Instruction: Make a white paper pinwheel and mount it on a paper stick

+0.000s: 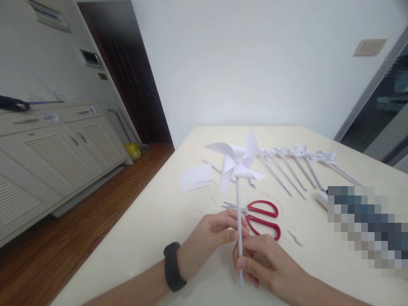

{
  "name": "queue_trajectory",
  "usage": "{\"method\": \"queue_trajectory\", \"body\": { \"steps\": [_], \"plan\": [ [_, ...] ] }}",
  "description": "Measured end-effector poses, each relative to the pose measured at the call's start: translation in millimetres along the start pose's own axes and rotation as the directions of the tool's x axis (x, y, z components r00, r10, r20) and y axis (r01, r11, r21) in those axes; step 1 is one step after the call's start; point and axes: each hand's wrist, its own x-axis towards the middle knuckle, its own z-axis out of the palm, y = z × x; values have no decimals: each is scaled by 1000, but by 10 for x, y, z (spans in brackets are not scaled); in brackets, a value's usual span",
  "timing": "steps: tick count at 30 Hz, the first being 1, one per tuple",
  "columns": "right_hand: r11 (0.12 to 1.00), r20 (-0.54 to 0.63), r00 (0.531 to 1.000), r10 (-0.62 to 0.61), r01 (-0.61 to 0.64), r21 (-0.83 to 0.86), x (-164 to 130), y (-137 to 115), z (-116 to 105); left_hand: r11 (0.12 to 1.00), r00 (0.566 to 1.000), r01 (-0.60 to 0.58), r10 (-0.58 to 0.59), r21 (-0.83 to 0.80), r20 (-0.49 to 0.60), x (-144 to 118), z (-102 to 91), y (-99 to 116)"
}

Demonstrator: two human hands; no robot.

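Pinwheel (237,163) of white paper stands upright above the cream tabletop (153,229), its folded blades spread at the top of a thin white stick that runs straight down into both hands. Left hand (212,231), with a black band on its wrist, pinches the stick between thumb and fingertips about halfway down. Right hand (261,261) is closed around the lower part of the stick, just below the left one, and the stick's end shows beneath its fingers. Both hands hover low over the near part of the tabletop.

Just behind the hands lies a pair of red-handled scissors (255,214), blades pointing left. Beside the scissors on the right, a small white scrap (296,239) rests on the surface. Farther back on the left, loose sheets of white paper (196,177) lie flat. A row of finished pinwheels (296,165) lies on the right side of the tabletop, sticks pointing toward the near edge. Left of the tabletop are a wooden floor (79,221) and pale louvered cabinets (54,157).
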Motion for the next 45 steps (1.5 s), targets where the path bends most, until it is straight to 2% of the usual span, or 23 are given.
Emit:
{"method": "queue_trajectory", "body": {
  "steps": [16, 31, 34, 38, 45],
  "plan": [
    [998, 13, 999, 44, -45, 53, 33, -3, 3, 996, 1000, 4, -4, 92, 3, 3, -9, 18],
    [993, 22, 994, 103, -104, 55, 31, 43, 11, 989, 997, -12, 22, 145, -68, 15, 40, 54],
    [996, -8, 996, 85, -85, 15, 33, 18, -13, 989, 996, 3, 11, 149, -88, 7, 54, 69],
    [994, -103, 993, 50, -60, -93, 44, -12, -103, 989, 989, 52, -32, 140, -141, 4, 81, 72],
    [940, -317, 947, 47, -149, -307, 75, 1, -419, 966, 978, 102, -54, 238, -201, 20, 127, 112]
  ]
}}
